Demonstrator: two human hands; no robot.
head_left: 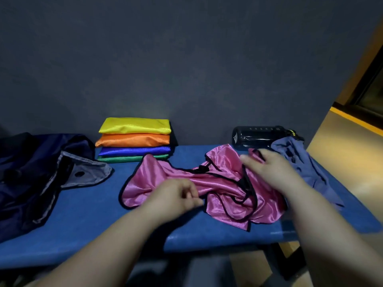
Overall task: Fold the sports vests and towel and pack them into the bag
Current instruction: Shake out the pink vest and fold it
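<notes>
A crumpled pink sports vest [223,183] with black trim lies on the blue bench [87,220]. My left hand [176,195] pinches the vest's fabric near its lower middle edge. Over the vest's upper right part, my right hand [267,166] is spread with straight fingers, blurred, touching or just above the cloth. Behind the vest stands a stack of folded vests [134,139]: yellow on top, then orange, blue and green. A dark navy bag [35,172] lies open at the left. A grey-blue towel [300,162] lies rumpled at the right.
A black water bottle [259,135] lies on its side at the back right, partly under the towel. A dark wall stands right behind the bench. The bench's front edge runs close to my arms, and its right end drops to a yellowish floor.
</notes>
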